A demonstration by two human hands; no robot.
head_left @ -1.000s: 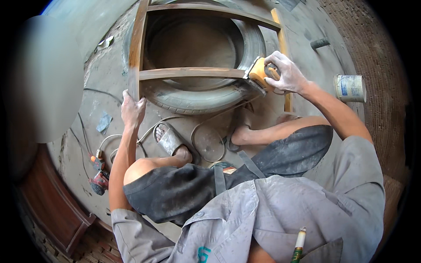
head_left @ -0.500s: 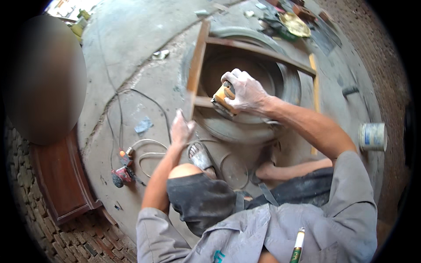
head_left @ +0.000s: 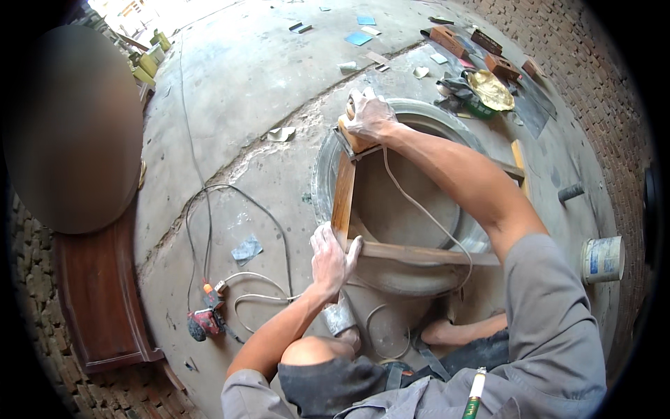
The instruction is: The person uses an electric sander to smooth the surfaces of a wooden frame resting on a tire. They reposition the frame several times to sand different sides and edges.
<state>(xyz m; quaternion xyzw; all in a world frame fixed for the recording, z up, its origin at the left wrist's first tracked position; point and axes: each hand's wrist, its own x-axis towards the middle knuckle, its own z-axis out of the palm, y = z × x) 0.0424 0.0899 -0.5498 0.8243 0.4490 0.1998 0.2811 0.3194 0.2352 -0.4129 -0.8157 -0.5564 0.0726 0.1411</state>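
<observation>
My right hand (head_left: 371, 116) is wrapped round a yellow-orange power sander (head_left: 356, 143), which sits at the far end of a wooden frame's (head_left: 343, 199) left rail. A pale cord hangs from the sander and curves across the frame. At the near end of that rail, my left hand (head_left: 331, 260) grips the frame's corner, with fingers on the left and the thumb on the right. The frame lies over a large grey tyre (head_left: 323, 171). My right forearm hides part of the frame's far crosspiece.
A red and black power tool (head_left: 202, 325) lies left among cords. At right stands a white bucket (head_left: 601, 260) near a dark cylinder (head_left: 571, 193). Bricks (head_left: 501, 68) and a yellowish crumpled sheet (head_left: 490, 91) are at far right. A brown wooden panel (head_left: 105, 293) is at left.
My right hand has carried the sander away from me to the far end of the left rail. My left hand has come onto the near corner. The view has shifted, and the frame appears lower.
</observation>
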